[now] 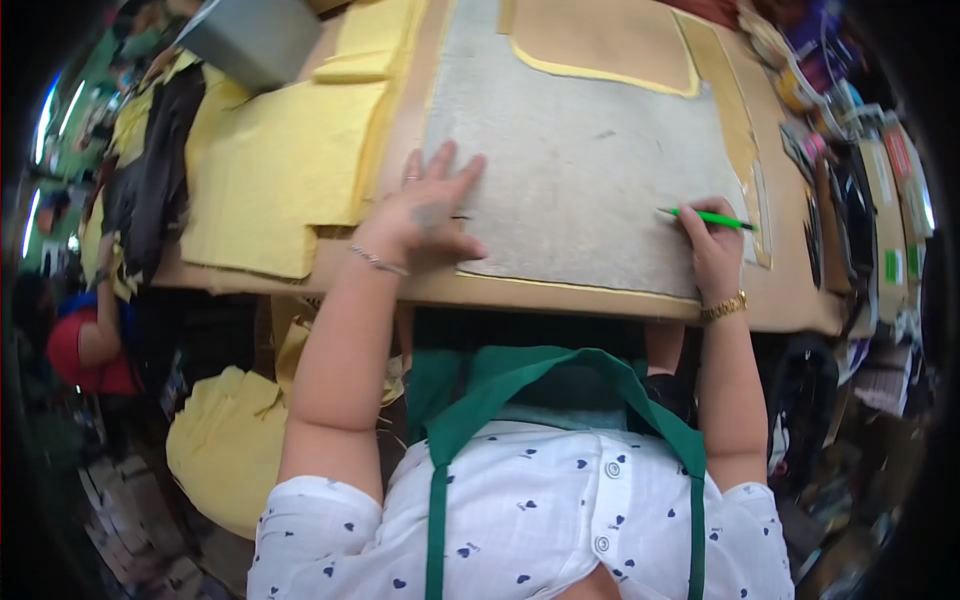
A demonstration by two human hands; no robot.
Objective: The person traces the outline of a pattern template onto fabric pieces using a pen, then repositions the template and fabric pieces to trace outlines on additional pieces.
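A large grey pattern sheet (580,190) lies on the brown-covered table (790,290), with yellow material showing along parts of its edges. My left hand (430,208) rests with spread fingers on the left edge of the sheet, holding nothing. Over the right part of the sheet, my right hand (710,245) has its fingers closed on a green pencil (722,218), whose tip points left. A brown panel (605,45) with a yellow edge lies at the sheet's top.
Stacked yellow material (280,170) lies left, beside dark cloth (150,180) and a grey box (255,40). Cartons and assorted items (880,200) line the right side. A person in red (85,350) is at far left. A yellow bundle (225,440) sits below the table.
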